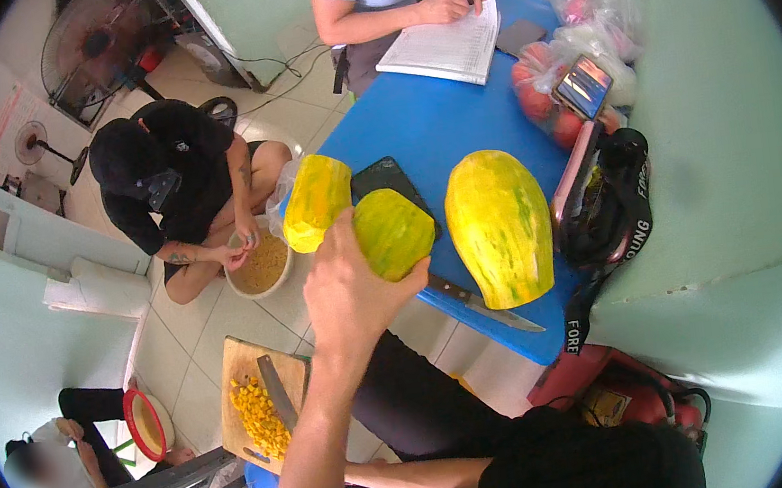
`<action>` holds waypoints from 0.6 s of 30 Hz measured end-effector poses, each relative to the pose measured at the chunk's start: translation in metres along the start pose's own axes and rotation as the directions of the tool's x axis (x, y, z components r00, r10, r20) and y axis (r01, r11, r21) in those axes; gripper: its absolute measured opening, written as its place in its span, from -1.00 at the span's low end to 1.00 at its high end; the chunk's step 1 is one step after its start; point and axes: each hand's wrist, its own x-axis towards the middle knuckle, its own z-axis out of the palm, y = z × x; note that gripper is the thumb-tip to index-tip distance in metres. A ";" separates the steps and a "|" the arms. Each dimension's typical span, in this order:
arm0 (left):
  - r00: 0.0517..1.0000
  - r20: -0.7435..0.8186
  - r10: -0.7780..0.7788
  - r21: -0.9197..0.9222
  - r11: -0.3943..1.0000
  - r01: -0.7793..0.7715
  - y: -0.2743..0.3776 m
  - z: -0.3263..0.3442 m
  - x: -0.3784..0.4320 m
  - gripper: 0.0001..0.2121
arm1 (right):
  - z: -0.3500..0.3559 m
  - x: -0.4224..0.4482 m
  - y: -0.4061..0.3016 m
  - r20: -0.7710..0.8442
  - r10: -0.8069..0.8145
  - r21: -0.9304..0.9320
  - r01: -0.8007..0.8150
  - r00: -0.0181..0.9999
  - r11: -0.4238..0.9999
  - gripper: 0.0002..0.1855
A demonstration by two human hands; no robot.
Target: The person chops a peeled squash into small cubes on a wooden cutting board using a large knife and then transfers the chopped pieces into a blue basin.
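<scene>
My left hand [356, 287] is around a green-yellow peeled chunk [394, 233], either papaya or squash, fingers on its left side and thumb at its lower right. A second peeled piece [317, 202] lies left of it at the table edge, partly behind my fingers. To the right rests a large peeled papaya or squash [498, 225]. A knife [472, 298] with a riveted handle lies along the near edge of the blue table [414, 120]. My right forearm [423, 478] reaches left beneath my left forearm, which hides the right hand.
Below left, a wooden cutting board [297, 375] carries yellow-orange cubes [259, 415] and a wide blade [278, 391]. A seated person [168, 167] works over a bowl [260, 261]; another writes in a notebook [445, 45]. Phone [583, 88], bagged fruit [535, 86] and pink container [575, 189] line the wall.
</scene>
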 end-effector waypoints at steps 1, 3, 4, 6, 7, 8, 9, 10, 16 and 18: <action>1.000 -0.015 0.023 0.067 0.998 -0.022 0.005 0.009 -0.001 -0.23 | 0.000 -0.001 -0.001 0.002 0.000 -0.007 0.000 1.000 1.000 -0.69; 0.999 -0.021 0.047 0.158 0.986 -0.043 0.009 0.020 -0.002 -0.21 | -0.003 0.003 -0.001 -0.004 -0.004 -0.018 0.004 1.000 1.000 -0.69; 0.999 -0.016 0.046 0.182 0.982 -0.042 0.009 0.024 -0.002 -0.20 | -0.005 0.004 -0.001 -0.008 -0.004 -0.024 0.004 1.000 1.000 -0.69; 0.999 -0.002 0.032 0.220 0.975 -0.031 0.009 0.032 -0.003 -0.19 | -0.005 0.004 -0.002 -0.020 -0.007 -0.032 0.007 1.000 0.999 -0.69; 1.000 0.005 0.019 0.233 0.972 -0.020 0.009 0.038 -0.002 -0.19 | -0.005 0.004 -0.002 -0.025 -0.009 -0.039 0.008 1.000 0.999 -0.69; 1.000 0.012 0.004 0.247 0.969 -0.007 0.010 0.042 -0.002 -0.18 | -0.005 0.004 -0.001 -0.030 -0.010 -0.045 0.009 0.999 0.999 -0.69; 0.999 0.039 -0.034 0.255 0.967 0.023 0.012 0.044 -0.001 -0.18 | -0.006 0.005 -0.001 -0.036 -0.014 -0.053 0.012 0.999 0.999 -0.70; 0.995 0.064 -0.075 0.263 0.963 0.055 0.015 0.046 0.000 -0.18 | -0.006 0.006 0.000 -0.040 -0.017 -0.063 0.015 0.999 0.998 -0.70; 0.995 0.023 -0.095 0.190 0.978 0.089 0.016 0.048 0.002 -0.22 | -0.004 0.007 0.004 -0.042 -0.045 -0.144 0.038 0.998 0.989 -0.70; 0.988 0.072 -0.134 0.150 0.981 0.122 0.020 0.044 0.007 -0.18 | -0.003 0.011 0.010 -0.055 -0.062 -0.190 0.050 0.997 0.980 -0.70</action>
